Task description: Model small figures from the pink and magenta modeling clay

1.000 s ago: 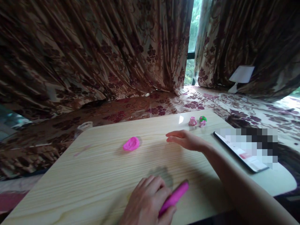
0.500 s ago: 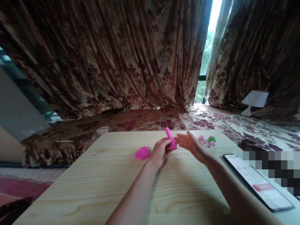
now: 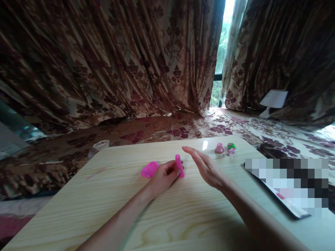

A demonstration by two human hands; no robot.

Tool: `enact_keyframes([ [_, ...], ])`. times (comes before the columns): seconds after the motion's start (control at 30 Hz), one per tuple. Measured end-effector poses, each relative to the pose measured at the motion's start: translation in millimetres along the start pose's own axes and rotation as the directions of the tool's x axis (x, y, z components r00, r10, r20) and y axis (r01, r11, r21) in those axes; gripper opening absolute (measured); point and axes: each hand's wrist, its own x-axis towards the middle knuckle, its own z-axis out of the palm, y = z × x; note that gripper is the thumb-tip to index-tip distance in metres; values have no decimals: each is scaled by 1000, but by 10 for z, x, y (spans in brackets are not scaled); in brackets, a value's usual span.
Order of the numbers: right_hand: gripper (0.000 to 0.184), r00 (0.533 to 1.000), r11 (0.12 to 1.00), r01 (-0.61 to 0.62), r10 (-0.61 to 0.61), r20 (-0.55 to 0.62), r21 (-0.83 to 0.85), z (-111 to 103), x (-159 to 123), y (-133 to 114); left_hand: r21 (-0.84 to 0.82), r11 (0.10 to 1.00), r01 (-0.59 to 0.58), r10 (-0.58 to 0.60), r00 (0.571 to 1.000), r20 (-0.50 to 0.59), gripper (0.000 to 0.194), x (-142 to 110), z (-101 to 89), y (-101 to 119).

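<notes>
Frame center: left hand (image 3: 162, 176) keeps a grip around pink stick (image 3: 179, 164); right hand (image 3: 207, 169) is flat, unclenched. Clear container (image 3: 101, 143), center left: contents unclear.

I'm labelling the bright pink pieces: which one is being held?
The slim pink roll, gripped in the left hand. The other, a flatter pink piece, lies on the table.

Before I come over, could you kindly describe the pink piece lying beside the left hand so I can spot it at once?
On the pale wood-grained table, find the left hand, which holds a slim pink roll. Just left of that hand lies the pink piece, broad and flattish, unlike the roll.
</notes>
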Motion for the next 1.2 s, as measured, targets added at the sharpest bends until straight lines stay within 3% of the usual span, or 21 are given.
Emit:
enact_keyframes([
  [0.4,36,979,966,162,-132,159,-201,35,-14,-114,144,986,-89,101,992,-80,27,-28,103,35],
  [0.67,38,983,964,164,-140,121,-211,2,-49,-147,141,984,-110,137,971,-194,24,-14,181,154],
  [0.9,38,961,931,219,-154,231,-292,47,-49,-143,160,980,-115,142,975,-172,26,-14,183,148],
  [1.2,40,956,922,225,-147,253,-316,60,-55,-171,135,984,-114,136,976,-168,26,-15,185,145],
])
